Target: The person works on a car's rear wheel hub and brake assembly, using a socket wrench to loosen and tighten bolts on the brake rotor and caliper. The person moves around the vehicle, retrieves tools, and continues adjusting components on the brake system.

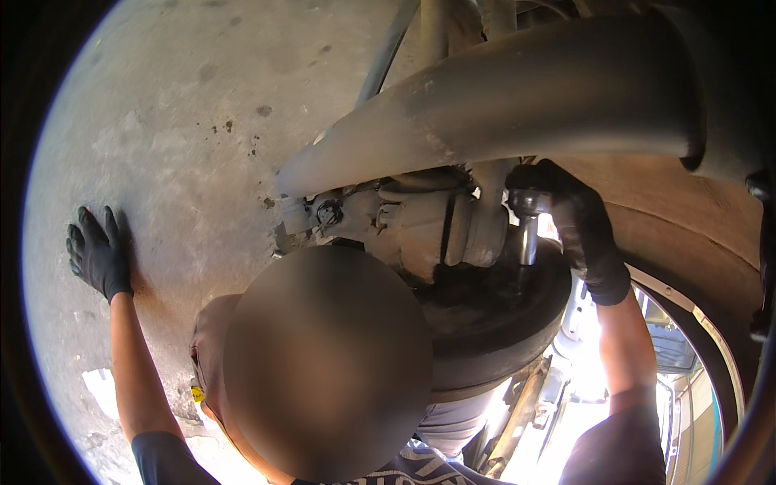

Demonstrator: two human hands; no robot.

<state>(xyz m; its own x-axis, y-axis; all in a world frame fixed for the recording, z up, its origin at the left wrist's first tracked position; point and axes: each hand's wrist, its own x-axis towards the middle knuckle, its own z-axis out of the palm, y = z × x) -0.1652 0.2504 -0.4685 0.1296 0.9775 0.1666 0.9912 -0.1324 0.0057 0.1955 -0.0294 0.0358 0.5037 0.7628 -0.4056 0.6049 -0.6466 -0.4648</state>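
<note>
My left hand (pixel 101 252), in a black glove, lies with its fingers spread on the grey stained concrete surface (pixel 186 153). On the other side my right hand (pixel 584 234), gloved in black too, is closed around a socket wrench (pixel 529 202). Its dark head carries a shiny deep socket (pixel 528 242), which points down at a round black drum-like part (pixel 505 311). Whether the socket touches that part, I cannot tell. The glove hides the wrench's handle.
A thick dark tube (pixel 517 101) crosses above the hands. Beneath it sits a dusty metal housing (pixel 420 226). A large curved brown surface (pixel 679 218) rises at the right. Bright light comes from the lower right. A blurred round patch (pixel 327 364) covers the lower middle.
</note>
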